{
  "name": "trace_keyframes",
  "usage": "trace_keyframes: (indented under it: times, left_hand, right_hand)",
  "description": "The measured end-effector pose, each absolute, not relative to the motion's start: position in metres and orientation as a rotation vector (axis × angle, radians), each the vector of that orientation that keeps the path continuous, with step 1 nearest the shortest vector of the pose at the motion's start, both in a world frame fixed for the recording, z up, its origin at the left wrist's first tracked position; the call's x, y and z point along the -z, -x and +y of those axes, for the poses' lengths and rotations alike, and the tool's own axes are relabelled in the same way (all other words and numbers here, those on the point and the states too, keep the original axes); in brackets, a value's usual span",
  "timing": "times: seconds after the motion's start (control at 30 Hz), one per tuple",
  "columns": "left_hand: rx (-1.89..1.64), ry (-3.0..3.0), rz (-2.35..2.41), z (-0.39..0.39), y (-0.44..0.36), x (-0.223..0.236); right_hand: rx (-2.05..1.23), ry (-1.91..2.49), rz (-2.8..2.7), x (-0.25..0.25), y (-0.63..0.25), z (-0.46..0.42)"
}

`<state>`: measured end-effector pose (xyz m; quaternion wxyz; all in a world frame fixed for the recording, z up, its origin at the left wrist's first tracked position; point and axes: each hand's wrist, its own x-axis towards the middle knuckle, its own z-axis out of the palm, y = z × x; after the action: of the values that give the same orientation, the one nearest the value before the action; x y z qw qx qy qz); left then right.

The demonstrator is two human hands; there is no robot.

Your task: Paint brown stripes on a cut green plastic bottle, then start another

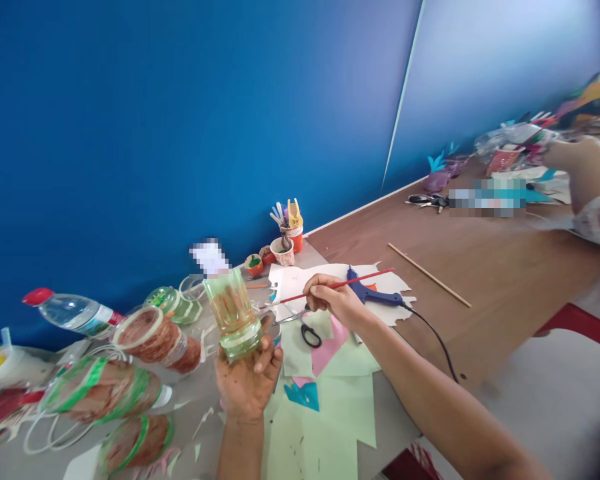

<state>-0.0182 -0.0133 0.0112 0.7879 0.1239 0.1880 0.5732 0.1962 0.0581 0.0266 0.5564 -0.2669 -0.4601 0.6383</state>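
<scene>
My left hand (250, 383) is wrapped from below around a see-through green cup (233, 313), which stands upright and slightly tilted. Brownish marks show through its wall. Between the fingertips of my right hand (333, 297) is a thin paintbrush with a red handle (367, 275), its tip pointing left, close beside the cup. Whether the tip touches the cup I cannot tell. Below my right hand, scissors with black handles (311, 336) lie on cut paper. A blue glue gun (380, 293) rests on white paper just right of that hand.
To the left lie a water bottle with a red cap (77, 312) and brown-painted bottles (155, 337) with green bands (130, 440). Paint cups (282, 251) stand by the blue wall. A wooden stick (430, 275) lies to the right. Another person's hand (577, 160) is at far right.
</scene>
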Motion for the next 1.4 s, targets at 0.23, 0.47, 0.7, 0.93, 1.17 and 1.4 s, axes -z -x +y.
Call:
trace_keyframes:
  times: [0.23, 0.47, 0.7, 0.93, 1.17, 1.4]
  left_hand:
    - [-1.219, -0.257, 0.41, -0.013, 0.018, -0.011]
    - [-1.211, -0.256, 0.443, -0.012, 0.016, -0.012]
    - [-1.203, -0.267, 0.468, -0.012, 0.015, -0.011]
    - [-1.189, -0.285, 0.436, -0.011, 0.015, -0.011]
    - [-1.23, -0.284, 0.498, -0.01, 0.014, -0.011]
    - [-1.352, -0.364, 0.657, -0.008, 0.009, -0.01]
  right_hand:
    - [-1.469, 0.558, -0.975, -0.033, -0.198, 0.054]
    - [-1.428, 0.468, -1.14, -0.03, -0.193, 0.049]
    - [-1.445, 0.488, -1.045, -0.032, -0.195, 0.049]
    - [-1.481, 0.504, -0.987, -0.033, -0.194, 0.051]
    - [-1.513, 0.554, -1.023, -0.034, -0.196, 0.051]
    - [-1.447, 0.452, -1.039, -0.033, -0.192, 0.049]
